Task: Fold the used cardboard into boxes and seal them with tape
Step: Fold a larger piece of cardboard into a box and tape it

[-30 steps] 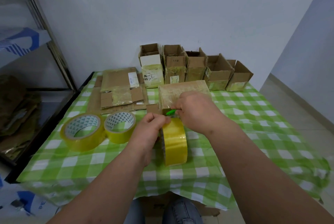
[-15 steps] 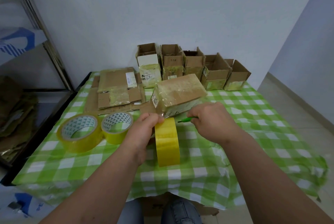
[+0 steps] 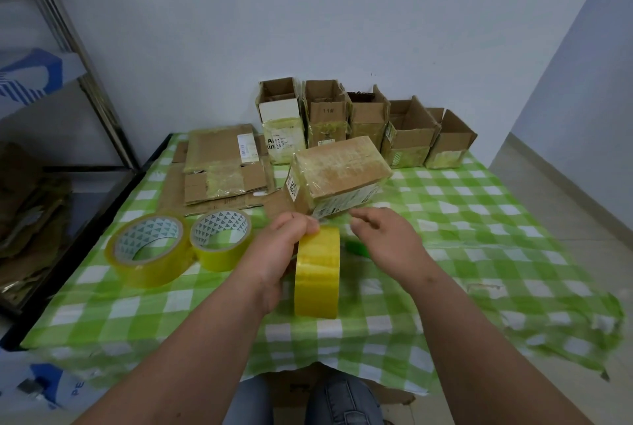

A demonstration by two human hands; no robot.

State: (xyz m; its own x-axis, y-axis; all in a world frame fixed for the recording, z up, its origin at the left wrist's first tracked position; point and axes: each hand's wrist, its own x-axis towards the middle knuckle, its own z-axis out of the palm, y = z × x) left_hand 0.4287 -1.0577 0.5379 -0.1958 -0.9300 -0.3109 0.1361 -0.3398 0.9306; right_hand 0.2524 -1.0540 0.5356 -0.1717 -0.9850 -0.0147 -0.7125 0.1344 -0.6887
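Observation:
A cardboard box wrapped in yellowish tape sits tilted at the table's middle, its near corner just above my hands. My left hand grips a yellow tape roll that stands on edge on the green checked cloth, thumb and fingers at the roll's top near the box. My right hand hovers to the right of the roll with loosely spread fingers and holds nothing. A small green cutter, blurred, lies on the cloth by its thumb.
Two more tape rolls lie flat at the left. Flattened cardboard is stacked behind them. Several open-topped boxes line the wall. A metal shelf stands left of the table.
The box has tipped back away from my hands. My right hand came off the box, moved right and let go of the green cutter. My left hand still holds the roll.

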